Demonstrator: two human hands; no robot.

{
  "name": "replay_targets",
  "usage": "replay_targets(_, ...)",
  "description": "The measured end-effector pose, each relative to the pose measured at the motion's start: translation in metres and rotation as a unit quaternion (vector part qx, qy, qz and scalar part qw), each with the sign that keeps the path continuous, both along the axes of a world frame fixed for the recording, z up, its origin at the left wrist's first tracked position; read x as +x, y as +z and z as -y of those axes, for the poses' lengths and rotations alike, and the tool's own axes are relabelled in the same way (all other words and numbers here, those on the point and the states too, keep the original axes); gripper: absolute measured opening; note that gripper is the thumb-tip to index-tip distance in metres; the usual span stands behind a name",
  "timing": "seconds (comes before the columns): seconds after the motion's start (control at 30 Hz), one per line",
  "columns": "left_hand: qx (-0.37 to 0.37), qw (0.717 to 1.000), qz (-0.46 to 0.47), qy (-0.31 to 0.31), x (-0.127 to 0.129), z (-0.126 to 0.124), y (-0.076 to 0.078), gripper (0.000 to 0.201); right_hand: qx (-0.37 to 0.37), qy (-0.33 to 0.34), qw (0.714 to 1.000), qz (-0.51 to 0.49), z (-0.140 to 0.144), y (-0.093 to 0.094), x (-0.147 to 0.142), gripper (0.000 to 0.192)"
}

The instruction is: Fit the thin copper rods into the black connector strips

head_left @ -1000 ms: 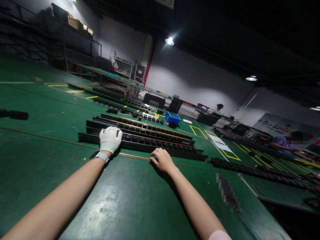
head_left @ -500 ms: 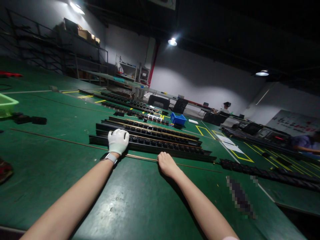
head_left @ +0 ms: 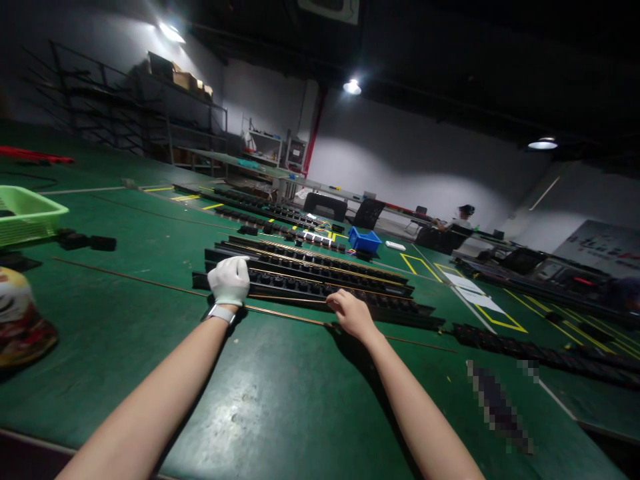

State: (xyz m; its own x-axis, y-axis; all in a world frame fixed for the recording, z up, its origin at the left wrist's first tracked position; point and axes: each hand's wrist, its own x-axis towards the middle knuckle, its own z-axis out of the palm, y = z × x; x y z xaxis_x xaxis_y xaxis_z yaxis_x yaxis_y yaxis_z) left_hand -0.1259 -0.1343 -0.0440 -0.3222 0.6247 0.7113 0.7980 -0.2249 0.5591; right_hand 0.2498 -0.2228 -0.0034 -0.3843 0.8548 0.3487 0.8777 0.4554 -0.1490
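Note:
My left hand (head_left: 229,280), in a white glove, is closed over the left end of the black channel rails (head_left: 300,288); its curled fingers hide what is in them. My bare right hand (head_left: 353,313) pinches a thin copper-coloured rod (head_left: 290,300), raised a little off the table at the front of the rails. That rod runs left toward the gloved hand, where the glove hides its end. Further copper-coloured rods (head_left: 285,315) lie on the green table (head_left: 280,400) just nearer to me. Rows of black parts sit in the rails, with brass-coloured strips along them.
At left are a light green basket (head_left: 35,217), black blocks (head_left: 90,240) and a colourful bag (head_left: 23,320). A blue bin (head_left: 364,240) stands behind the rails. Black strips (head_left: 525,347) lie at right. A person (head_left: 463,217) sits far back.
My right hand has lifted a rod from the table toward the rails. My left hand has shifted left along the rails, its fingers more curled. The view has swung slightly left.

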Motion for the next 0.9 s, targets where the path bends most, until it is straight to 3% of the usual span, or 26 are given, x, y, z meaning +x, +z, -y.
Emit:
replay_targets(0.23, 0.003, 0.999, 0.042, -0.025, -0.010, -0.006, -0.003, 0.053, 0.045, -0.024, 0.994, -0.101, -0.020, 0.008, 0.010, 0.023)
replay_targets(0.67, 0.021, 0.993, 0.064, -0.102, -0.013, -0.017, -0.009, 0.057, 0.044, -0.036, 0.994, -0.094, -0.038, 0.001, -0.004, 0.027)
replay_targets(0.9, 0.035, 0.994, 0.077, -0.062, -0.021, -0.017, -0.009, 0.063, 0.047, -0.040, 0.996, -0.066, -0.045, 0.000, -0.011, 0.027)
